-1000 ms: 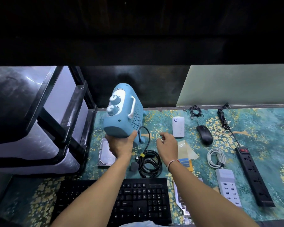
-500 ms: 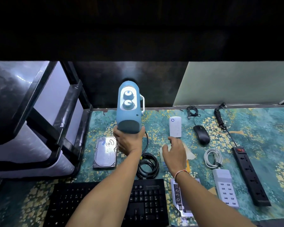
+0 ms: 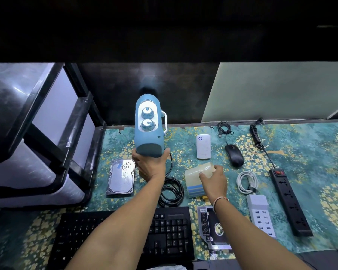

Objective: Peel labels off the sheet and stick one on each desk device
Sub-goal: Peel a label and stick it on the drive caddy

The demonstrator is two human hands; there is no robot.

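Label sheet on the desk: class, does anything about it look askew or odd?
Yes. The label sheet does not lie flat: its far end curls up off the patterned desk mat, under the fingers of the right hand. Only a few blue labels remain, at its near end.

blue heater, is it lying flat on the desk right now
No, the left hand grips the blue heater by its base and holds it upright.

hidden and cut-off parts of the desk scene
the keyboard (image 3: 170, 232) lies partly under both forearms; the right hand (image 3: 214, 181) covers part of the label sheet (image 3: 197, 179).
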